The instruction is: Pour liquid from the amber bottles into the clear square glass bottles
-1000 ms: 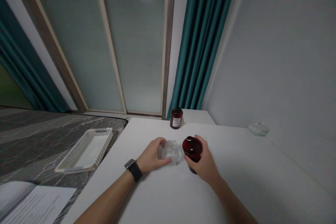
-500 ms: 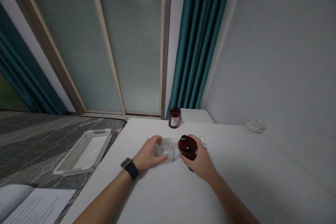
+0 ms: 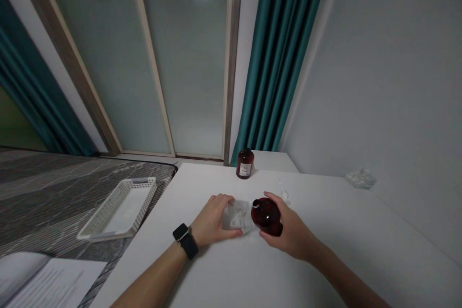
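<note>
My right hand [image 3: 288, 226] is wrapped round a dark amber bottle [image 3: 267, 217], whose narrow neck leans to the upper left. Just left of it, a clear square-sided bottle [image 3: 241, 215] sits in the grip of my left hand [image 3: 215, 221], fingers behind and thumb in front. The two bottles are side by side, almost touching; whether they touch I cannot tell. No liquid can be made out. Behind my right fingers lies a small clear plastic piece [image 3: 285, 196], its kind unclear. A second amber bottle [image 3: 244, 164] with a white label and dark top stands upright farther back.
All of this is on a white table [image 3: 224, 274]. To the left is a white perforated basket [image 3: 140, 211], with an open book [image 3: 68, 281] nearer me. A clear crumpled-looking item [image 3: 361, 179] lies by the wall at right.
The amber bottle in my right hand has come closer to me and tilts further left. The clear bottle has moved slightly nearer and right, closer to it. The whole view has shifted a little.
</note>
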Demonstrator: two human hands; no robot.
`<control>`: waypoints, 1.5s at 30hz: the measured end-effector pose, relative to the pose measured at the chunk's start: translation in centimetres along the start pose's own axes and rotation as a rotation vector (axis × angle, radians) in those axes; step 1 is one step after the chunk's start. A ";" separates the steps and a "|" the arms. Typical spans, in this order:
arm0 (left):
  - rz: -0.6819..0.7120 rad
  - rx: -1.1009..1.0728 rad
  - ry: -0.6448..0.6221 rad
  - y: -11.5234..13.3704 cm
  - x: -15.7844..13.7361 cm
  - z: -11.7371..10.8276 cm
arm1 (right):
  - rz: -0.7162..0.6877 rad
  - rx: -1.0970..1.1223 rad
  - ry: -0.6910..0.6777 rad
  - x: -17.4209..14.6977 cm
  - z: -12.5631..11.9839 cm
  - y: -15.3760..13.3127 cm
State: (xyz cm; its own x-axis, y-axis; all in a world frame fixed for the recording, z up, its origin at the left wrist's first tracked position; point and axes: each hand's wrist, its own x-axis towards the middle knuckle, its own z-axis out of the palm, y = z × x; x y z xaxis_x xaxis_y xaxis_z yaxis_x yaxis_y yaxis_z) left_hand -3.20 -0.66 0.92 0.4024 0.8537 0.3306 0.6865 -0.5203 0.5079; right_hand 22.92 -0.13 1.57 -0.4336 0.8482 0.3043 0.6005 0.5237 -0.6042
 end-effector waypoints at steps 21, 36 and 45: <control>0.006 -0.021 -0.029 0.5 -0.2 0.3 | -0.067 -0.007 -0.068 -0.9 -0.3 0.9; 0.043 0.043 -0.026 0.8 0.0 0.3 | -0.102 -0.004 -0.132 -0.3 -1.9 0.3; 0.063 -0.090 0.025 0.9 -0.4 0.7 | -0.094 -0.032 -0.209 -0.2 -2.9 -0.1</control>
State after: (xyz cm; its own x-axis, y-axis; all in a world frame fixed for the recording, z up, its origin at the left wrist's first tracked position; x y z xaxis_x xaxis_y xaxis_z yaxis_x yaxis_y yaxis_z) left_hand -2.33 -1.41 0.68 0.4274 0.8187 0.3835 0.6027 -0.5742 0.5542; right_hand 24.91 -0.08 3.69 -0.6168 0.7621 0.1968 0.5704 0.6051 -0.5554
